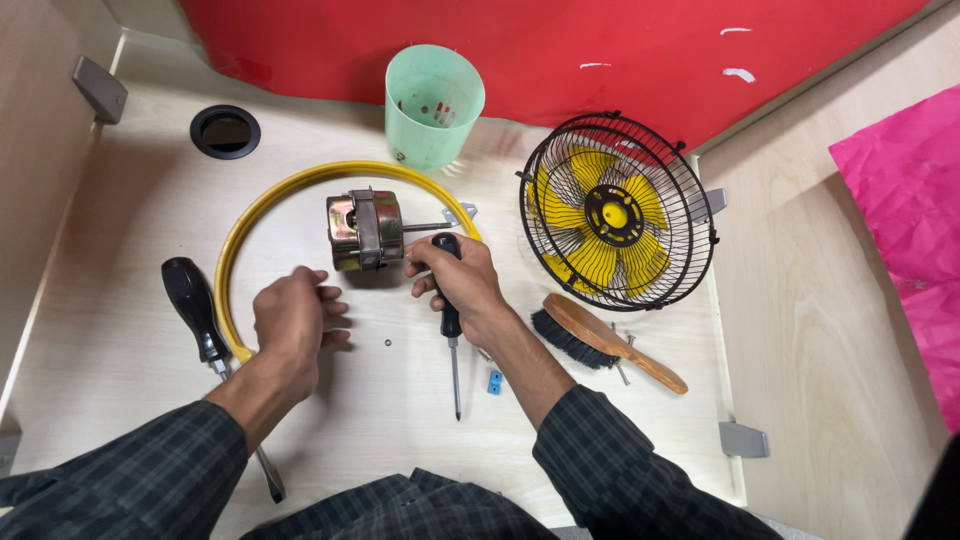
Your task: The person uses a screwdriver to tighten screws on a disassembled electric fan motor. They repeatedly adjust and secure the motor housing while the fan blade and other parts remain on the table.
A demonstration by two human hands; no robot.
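On the pale surface, a yellow ring is seen around a metal motor, beside a caged fan. A screwdriver is gripped by the right hand, tip toward the person. The left hand is curled narrow, seemingly empty. The motor is best steadied before the tip is turned toward it.

Shiny metal motor, glossy yellow ring, translucent plastic cup, wooden brush, matt table.

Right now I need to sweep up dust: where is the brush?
In the head view, the wooden brush lies right of the right hand, just below the caged yellow fan.
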